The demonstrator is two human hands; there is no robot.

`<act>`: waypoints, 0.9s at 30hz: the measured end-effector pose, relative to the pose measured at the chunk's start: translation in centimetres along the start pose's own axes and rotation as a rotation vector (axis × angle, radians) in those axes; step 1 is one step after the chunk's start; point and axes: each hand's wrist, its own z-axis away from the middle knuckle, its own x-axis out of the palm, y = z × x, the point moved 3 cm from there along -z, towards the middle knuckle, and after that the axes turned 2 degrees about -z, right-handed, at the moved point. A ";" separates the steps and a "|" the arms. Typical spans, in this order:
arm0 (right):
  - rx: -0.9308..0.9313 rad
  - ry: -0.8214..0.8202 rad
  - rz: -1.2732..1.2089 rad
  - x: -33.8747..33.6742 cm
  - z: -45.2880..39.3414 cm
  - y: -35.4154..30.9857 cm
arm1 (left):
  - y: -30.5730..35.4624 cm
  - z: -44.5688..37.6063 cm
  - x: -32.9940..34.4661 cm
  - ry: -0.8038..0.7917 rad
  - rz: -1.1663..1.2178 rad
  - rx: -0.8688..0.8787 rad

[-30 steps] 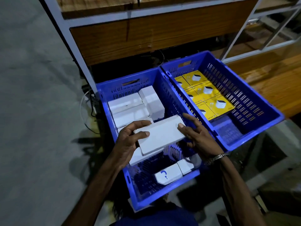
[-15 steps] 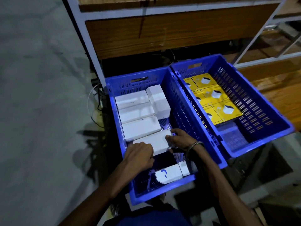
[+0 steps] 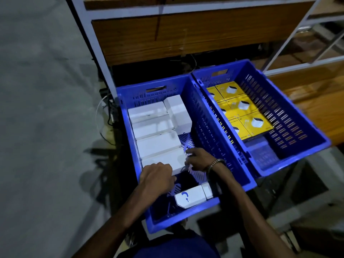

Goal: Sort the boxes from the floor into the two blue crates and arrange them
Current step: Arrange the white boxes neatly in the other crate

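- Blue plastic, twice over: two slotted crates sit side by side on the floor in front of a metal-framed wooden bench (image 3: 186, 34), the left crate (image 3: 240, 183) touching the right crate (image 3: 307, 131) along their long walls.
- In the left crate a row of four long white boxes lies flat along its left wall, packed edge to edge from the far end toward the person.
- The nearest of these, the front white box (image 3: 165, 161), is the one both hands are on.
- The left hand (image 3: 156, 175) covers that box's near left corner, fingers curled down over the near edge; whether they truly clasp it or only press on it I cannot tell.
- The right hand (image 3: 199, 159), a metal bracelet (image 3: 216, 162) at its wrist, meets the box's right end with bent fingers hooked against it.
- Another white box (image 3: 178, 114) lies crosswise at the far right of the row, against the two farthest boxes.
- Near the crate's front wall lies a white box with a blue mark (image 3: 189, 198), a small white box (image 3: 207, 190) touching its right end.
- The right crate holds yellow boxes (image 3: 242, 112) laid flat in rows over its far half; the near part of its floor shows bare.
- Cables (image 3: 104, 116) trail on the grey floor (image 3: 46, 127) just left of the crates.
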 end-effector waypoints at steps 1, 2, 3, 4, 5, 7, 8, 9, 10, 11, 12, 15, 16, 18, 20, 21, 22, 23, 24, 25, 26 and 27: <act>-0.027 0.034 -0.045 -1.1 1.1 -0.5 | -0.1 -0.1 -0.2 -0.024 0.108 0.020; -0.065 0.074 -0.096 -2.4 2.1 -0.7 | -0.2 -0.2 -0.1 -0.061 0.253 0.061; -0.124 0.123 -0.130 -3.8 3.1 -0.8 | 0.0 -0.2 -0.1 -0.125 0.419 0.131; -0.166 0.173 -0.141 -5.2 4.3 -0.6 | 0.5 0.1 0.0 -0.202 0.545 0.233; -0.198 0.210 -0.137 -6.3 5.5 -0.2 | 1.0 0.6 0.0 -0.253 0.592 0.335; -0.202 0.232 -0.082 -7.7 7.3 1.0 | 1.6 1.0 0.4 -0.280 0.509 0.481; -0.185 0.227 -0.070 -7.8 7.8 1.8 | 1.7 1.0 0.7 -0.291 0.470 0.501; -0.181 0.217 -0.068 -7.8 8.3 2.5 | 1.7 0.7 1.2 -0.303 0.446 0.493; -0.188 0.213 -0.050 -7.6 8.7 2.9 | 1.6 0.4 1.4 -0.313 0.422 0.480; -0.208 0.219 -0.044 -7.3 9.0 3.2 | 1.4 0.2 1.6 -0.335 0.406 0.470; -0.225 0.239 -0.038 -7.1 9.1 3.4 | 1.3 0.0 1.7 -0.359 0.409 0.466; -0.262 0.294 -0.060 -6.5 9.4 3.7 | 1.3 -0.1 1.2 -0.345 0.428 0.460; -0.260 0.316 -0.062 -6.5 9.4 3.7 | 1.5 0.1 0.8 -0.313 0.378 0.471; -0.253 0.331 -0.056 -6.4 9.4 3.6 | 1.7 0.7 -0.1 -0.229 0.261 0.473; -0.260 0.336 -0.022 -6.4 9.4 3.3 | 1.9 1.2 -0.8 -0.134 0.137 0.494; -0.262 0.334 0.010 -6.3 9.4 3.2 | 1.8 1.2 -1.0 -0.094 0.083 0.504; -0.256 0.329 0.045 -6.2 9.4 3.1 | 1.6 1.2 -1.3 -0.069 0.066 0.500; -0.258 0.319 0.076 -6.1 9.5 3.0 | 1.2 1.2 -1.6 -0.069 0.082 0.479; -0.264 0.311 0.101 -6.0 9.5 3.0 | 0.7 1.2 -1.7 -0.081 0.107 0.451; -0.274 0.303 0.120 -5.9 9.6 2.9 | 0.1 1.2 -2.0 -0.080 0.128 0.422; -0.280 0.294 0.132 -5.9 9.7 2.8 | -0.7 1.3 -2.3 -0.061 0.149 0.389; -0.284 0.280 0.138 -5.9 9.8 2.7 | -1.5 1.3 -2.8 -0.036 0.193 0.350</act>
